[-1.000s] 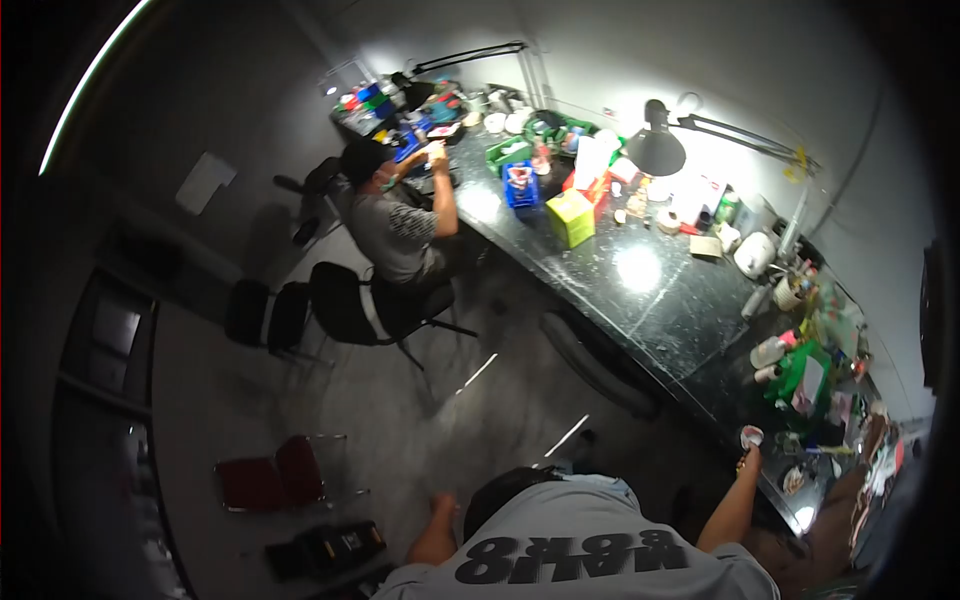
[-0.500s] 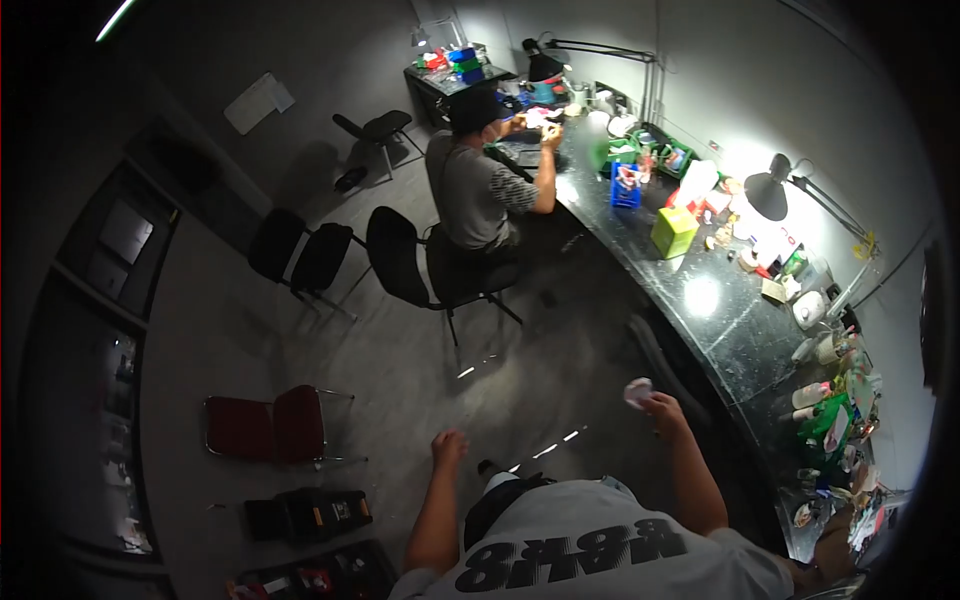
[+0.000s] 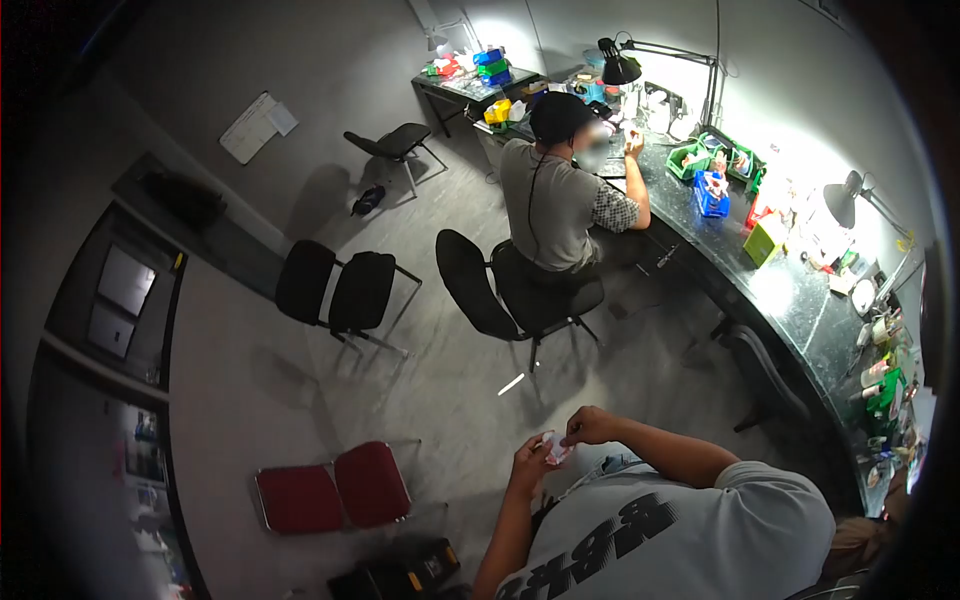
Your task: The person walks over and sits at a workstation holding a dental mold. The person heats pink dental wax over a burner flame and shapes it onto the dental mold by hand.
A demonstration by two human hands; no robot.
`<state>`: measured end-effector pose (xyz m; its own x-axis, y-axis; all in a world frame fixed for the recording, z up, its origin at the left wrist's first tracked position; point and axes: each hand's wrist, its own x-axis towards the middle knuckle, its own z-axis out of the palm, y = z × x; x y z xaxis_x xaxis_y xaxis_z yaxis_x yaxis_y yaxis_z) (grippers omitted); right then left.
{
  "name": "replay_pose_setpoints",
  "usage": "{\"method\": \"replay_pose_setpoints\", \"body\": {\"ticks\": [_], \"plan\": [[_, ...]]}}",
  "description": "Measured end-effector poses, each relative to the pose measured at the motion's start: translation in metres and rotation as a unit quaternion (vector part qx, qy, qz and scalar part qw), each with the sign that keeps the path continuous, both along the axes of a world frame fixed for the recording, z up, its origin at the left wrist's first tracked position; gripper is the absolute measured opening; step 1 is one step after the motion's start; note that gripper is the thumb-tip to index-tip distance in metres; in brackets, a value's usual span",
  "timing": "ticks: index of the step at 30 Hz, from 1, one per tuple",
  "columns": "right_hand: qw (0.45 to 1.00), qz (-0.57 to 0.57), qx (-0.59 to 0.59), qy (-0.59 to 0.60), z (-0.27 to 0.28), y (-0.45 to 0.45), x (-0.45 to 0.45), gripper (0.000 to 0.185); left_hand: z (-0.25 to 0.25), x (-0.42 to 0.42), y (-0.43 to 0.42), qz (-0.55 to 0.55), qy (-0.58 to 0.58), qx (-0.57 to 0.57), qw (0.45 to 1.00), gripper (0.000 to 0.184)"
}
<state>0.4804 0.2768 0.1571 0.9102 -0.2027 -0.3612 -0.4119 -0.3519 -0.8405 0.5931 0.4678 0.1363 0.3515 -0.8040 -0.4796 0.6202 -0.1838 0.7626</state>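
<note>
While the left hand (image 3: pixel 529 467) holds a small pale thing (image 3: pixel 557 450) in bent fingers, well apart from the tabletop (image 3: pixel 815 345) edge, the right hand (image 3: pixel 592 425) pinches it, seemingly needing a gentle touch.

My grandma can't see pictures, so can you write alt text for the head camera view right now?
The wearer's left hand and right hand hold a small pinkish-white thing, too small to make out. Further off, another person sits on a black chair at a long workbench under bright lamps.
</note>
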Motion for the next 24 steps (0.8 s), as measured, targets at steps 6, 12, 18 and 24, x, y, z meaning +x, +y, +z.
{"method": "replay_pose_setpoints", "body": {"ticks": [6,12,18,24], "plan": [[0.997,0.075,0.013,0.004,-0.021,-0.037,0.120,0.035,-0.027,0.108,-0.022,0.027,-0.014,0.059,0.998,0.031],[0.990,0.102,0.101,-0.014,0.010,-0.092,0.273,0.039,0.034,0.250,-0.037,0.135,-0.089,0.084,0.983,0.028],[0.995,0.084,0.049,-0.028,0.004,-0.131,0.395,0.038,0.015,0.374,-0.013,0.252,-0.050,0.114,0.960,0.026],[0.996,-0.058,0.043,0.049,-0.027,-0.154,0.442,0.034,-0.017,0.500,-0.015,0.229,-0.004,0.115,0.967,0.036]]}}
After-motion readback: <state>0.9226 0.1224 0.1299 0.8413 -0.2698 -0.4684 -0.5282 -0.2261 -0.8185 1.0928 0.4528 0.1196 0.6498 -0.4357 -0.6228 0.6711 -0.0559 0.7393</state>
